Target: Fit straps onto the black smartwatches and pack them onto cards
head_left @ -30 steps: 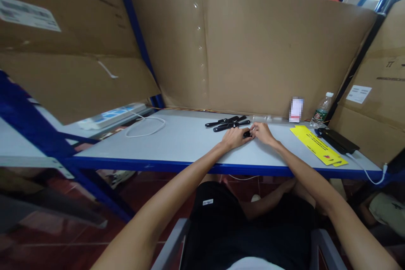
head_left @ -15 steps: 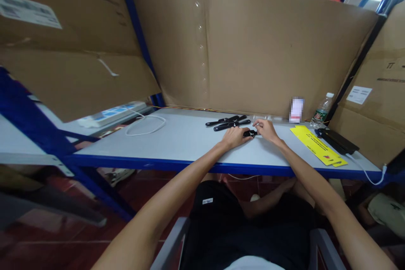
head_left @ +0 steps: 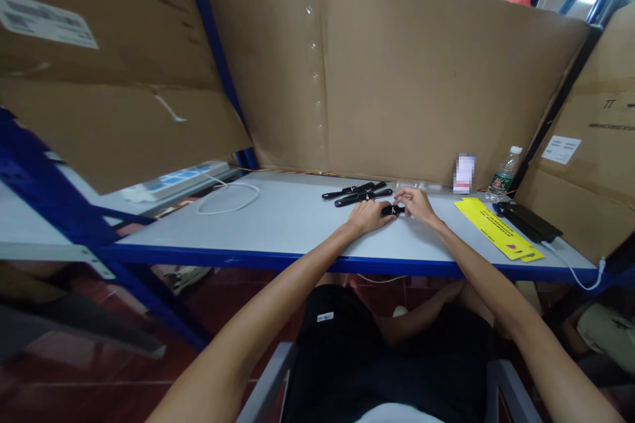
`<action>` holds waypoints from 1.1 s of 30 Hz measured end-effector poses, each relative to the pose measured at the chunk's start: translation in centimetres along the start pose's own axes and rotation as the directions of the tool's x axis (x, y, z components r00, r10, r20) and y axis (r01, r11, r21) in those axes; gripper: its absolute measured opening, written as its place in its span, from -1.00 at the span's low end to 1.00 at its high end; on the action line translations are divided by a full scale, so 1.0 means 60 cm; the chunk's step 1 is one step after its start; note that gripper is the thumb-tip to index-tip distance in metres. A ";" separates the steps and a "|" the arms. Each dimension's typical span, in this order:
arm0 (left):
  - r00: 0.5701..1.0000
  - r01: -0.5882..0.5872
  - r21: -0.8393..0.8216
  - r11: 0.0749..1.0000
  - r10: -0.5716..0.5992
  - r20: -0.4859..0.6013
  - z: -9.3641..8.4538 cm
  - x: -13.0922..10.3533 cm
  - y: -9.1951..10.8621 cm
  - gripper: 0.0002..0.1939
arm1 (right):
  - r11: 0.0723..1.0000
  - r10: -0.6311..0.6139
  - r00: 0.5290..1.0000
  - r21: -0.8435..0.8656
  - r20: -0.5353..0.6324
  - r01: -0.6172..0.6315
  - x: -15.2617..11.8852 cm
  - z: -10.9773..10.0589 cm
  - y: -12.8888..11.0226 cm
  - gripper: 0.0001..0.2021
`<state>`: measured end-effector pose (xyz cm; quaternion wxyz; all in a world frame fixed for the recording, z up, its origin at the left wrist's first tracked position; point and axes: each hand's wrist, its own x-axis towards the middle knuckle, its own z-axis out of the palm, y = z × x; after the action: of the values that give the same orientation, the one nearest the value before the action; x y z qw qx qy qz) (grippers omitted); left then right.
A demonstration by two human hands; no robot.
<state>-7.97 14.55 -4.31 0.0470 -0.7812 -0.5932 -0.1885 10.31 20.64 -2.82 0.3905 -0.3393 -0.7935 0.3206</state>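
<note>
My left hand (head_left: 366,217) rests on the grey table (head_left: 278,225), its fingers closed on one end of a small black part (head_left: 391,210). My right hand (head_left: 415,204) pinches the other end of the same part. Just beyond the hands lie a few black strap-like pieces (head_left: 358,193) in a loose pile. What the fingertips do at the part is too small to make out.
Cardboard sheets (head_left: 407,73) wall the table at the back and both sides. A white cable loop (head_left: 229,198) lies at the left. At the right are a yellow card (head_left: 499,228), a black flat device (head_left: 528,221) and a water bottle (head_left: 503,175). A blue edge (head_left: 238,256) runs along the front.
My right hand has shifted slightly away from me and to the right along the black part. My left hand has stayed in place.
</note>
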 end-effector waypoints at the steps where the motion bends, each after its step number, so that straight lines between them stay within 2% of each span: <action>1: 1.000 0.001 0.000 1.000 -0.001 0.000 0.001 0.000 0.000 -0.46 | 1.000 -0.006 1.000 -0.016 0.023 0.007 -0.001 0.000 0.001 -0.86; 3: 1.000 0.003 0.010 1.000 -0.003 0.001 0.002 0.001 -0.001 -0.46 | 0.996 -0.017 0.999 -0.081 0.040 0.021 -0.001 0.000 0.002 -0.84; 7: 1.000 0.001 0.033 0.999 -0.001 0.001 0.002 0.001 -0.001 -0.45 | 0.976 -0.052 0.998 -0.213 -0.044 0.042 0.001 -0.001 0.005 -0.81; 12: 1.000 0.000 0.021 1.000 0.000 0.003 0.000 0.000 0.000 -0.47 | 0.991 -0.069 0.996 -0.117 -0.051 0.063 0.000 -0.001 0.001 -0.81; 16: 1.000 -0.001 0.033 0.999 0.001 0.006 -0.002 -0.001 0.002 -0.46 | 0.996 0.033 0.999 -0.076 -0.038 -0.035 0.001 0.002 0.000 -0.81; 19: 1.000 -0.004 0.038 0.999 0.004 0.005 -0.002 -0.002 0.002 -0.47 | 0.993 0.067 0.995 -0.095 -0.072 -0.074 0.004 0.000 0.004 -0.80; 21: 1.000 -0.005 0.034 0.999 0.005 0.006 0.000 -0.001 0.001 -0.47 | 0.983 0.054 0.997 -0.174 -0.061 -0.064 0.005 -0.004 0.008 -0.79; 23: 1.000 -0.008 0.025 1.000 0.007 0.016 0.003 0.000 -0.003 -0.46 | 0.942 0.014 0.999 -0.335 -0.042 -0.028 0.005 -0.010 0.013 -0.81; 26: 1.000 -0.015 -0.004 1.000 0.015 0.020 0.007 0.003 -0.011 -0.39 | 0.825 -0.006 1.000 -0.565 0.008 0.009 0.004 -0.020 0.019 -0.78; 29: 1.000 0.020 -0.043 0.999 -0.020 -0.001 0.009 0.002 -0.018 -0.32 | 0.755 0.075 0.991 -0.655 0.114 0.018 0.000 -0.029 0.025 -0.73; 33: 0.999 -0.024 -0.034 0.999 0.023 -0.025 0.010 -0.003 -0.024 -0.51 | 0.699 0.106 0.984 -0.715 0.142 0.028 -0.002 -0.043 0.030 -0.80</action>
<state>-9.24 15.00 -5.16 0.0433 -0.7864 -0.5802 -0.2076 13.02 22.22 -3.01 0.1514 -0.4517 -0.8789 0.0246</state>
